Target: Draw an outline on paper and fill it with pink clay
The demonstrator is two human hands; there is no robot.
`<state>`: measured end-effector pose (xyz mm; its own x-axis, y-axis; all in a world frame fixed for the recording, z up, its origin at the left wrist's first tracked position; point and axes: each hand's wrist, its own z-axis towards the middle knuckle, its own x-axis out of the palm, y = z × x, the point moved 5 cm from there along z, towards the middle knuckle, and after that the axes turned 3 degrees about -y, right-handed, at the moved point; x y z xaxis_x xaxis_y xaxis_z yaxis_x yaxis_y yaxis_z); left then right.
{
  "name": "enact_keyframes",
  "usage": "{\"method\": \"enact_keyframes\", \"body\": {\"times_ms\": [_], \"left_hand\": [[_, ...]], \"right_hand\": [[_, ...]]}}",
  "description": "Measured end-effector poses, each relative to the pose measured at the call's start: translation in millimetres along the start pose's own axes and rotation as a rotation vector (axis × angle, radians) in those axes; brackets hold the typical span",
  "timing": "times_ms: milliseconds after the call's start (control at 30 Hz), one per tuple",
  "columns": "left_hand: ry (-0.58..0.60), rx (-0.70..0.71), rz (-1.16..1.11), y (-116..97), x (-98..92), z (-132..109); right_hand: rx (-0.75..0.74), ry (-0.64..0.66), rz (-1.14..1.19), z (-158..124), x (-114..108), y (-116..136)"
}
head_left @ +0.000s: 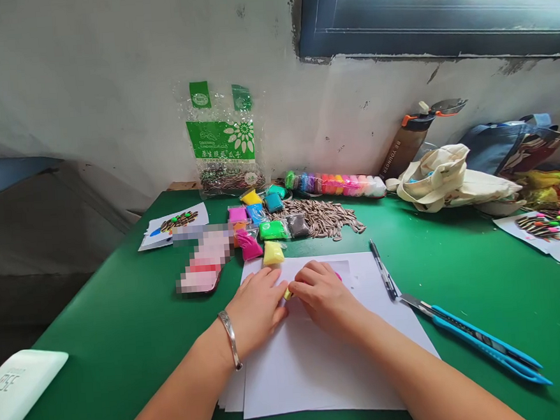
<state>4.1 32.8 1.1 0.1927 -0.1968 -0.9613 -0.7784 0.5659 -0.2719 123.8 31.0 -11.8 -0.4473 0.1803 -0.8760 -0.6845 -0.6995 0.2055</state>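
Observation:
White paper sheets [315, 374] lie on the green table in front of me. My left hand [260, 301], with a silver bracelet at the wrist, rests on their upper left part. Beside it my right hand [321, 293] bends its fingers over the paper. A small piece of yellow clay [288, 294] shows between the two hands, at the fingertips of both. Just right of my right hand's knuckles a bit of pink [338, 276] shows on the paper. A packet of pale yellow clay [273, 253] lies right above my left hand.
Coloured clay packets [272, 230] and sunflower seeds [328, 218] lie beyond the paper. A pen [382, 270] and blue-handled scissors [485, 343] are at right. Behind stand a seed bag [222, 143] and a bottle [407, 143]. A phone [207, 260] and white device [22, 394] are at left.

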Motion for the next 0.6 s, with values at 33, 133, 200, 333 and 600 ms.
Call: {"method": "enact_keyframes", "body": {"times_ms": [33,133,200,333,600], "left_hand": [[0.002,-0.001,-0.002,0.0,0.0,0.0],[0.004,-0.004,-0.002,0.3,0.2,0.1],[0.002,-0.002,0.003,0.4,0.6,0.2],[0.003,-0.001,0.009,1.0,1.9,-0.2],[-0.006,-0.001,-0.019,1.5,1.1,-0.3]], "right_hand": [[0.004,0.002,0.004,-0.1,-0.2,-0.2],[0.013,0.004,0.020,-0.2,-1.5,-0.1],[0.023,0.012,0.033,-0.1,-2.3,-0.1],[0.050,0.033,0.054,-0.1,-2.7,-1.2],[0.054,0.033,0.047,-0.8,-4.2,-1.2]]}}
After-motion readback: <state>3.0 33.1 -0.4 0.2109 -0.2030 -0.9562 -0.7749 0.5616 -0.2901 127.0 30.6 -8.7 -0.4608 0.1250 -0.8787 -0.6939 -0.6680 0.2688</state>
